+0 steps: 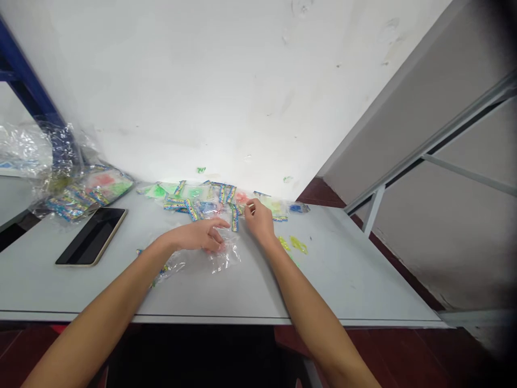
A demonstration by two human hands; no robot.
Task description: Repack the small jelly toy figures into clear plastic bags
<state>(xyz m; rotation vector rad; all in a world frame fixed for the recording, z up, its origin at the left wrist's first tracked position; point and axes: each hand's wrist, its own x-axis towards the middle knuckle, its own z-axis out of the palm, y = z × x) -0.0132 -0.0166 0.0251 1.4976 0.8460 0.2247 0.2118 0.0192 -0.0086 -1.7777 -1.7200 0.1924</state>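
My left hand (204,234) lies over a clear plastic bag (230,256), its fingers bent and apart. Something pinkish shows under its fingertips. My right hand (259,220) is at the row of small packets by the wall, fingers curled in a pinch beside a packet with red contents (241,198); what is between the fingertips is hidden. The packets are clear with blue-and-yellow printed headers, such as one with green contents (156,191). Just right of my right forearm lie yellow plastic pieces (299,245) and a bit of green.
A phone (92,237) with a dark screen lies at the left. Behind it a large clear bag (72,196) holds more packets. The white wall (226,97) bounds the back of the grey table (343,280). A metal frame (374,210) stands to the right.
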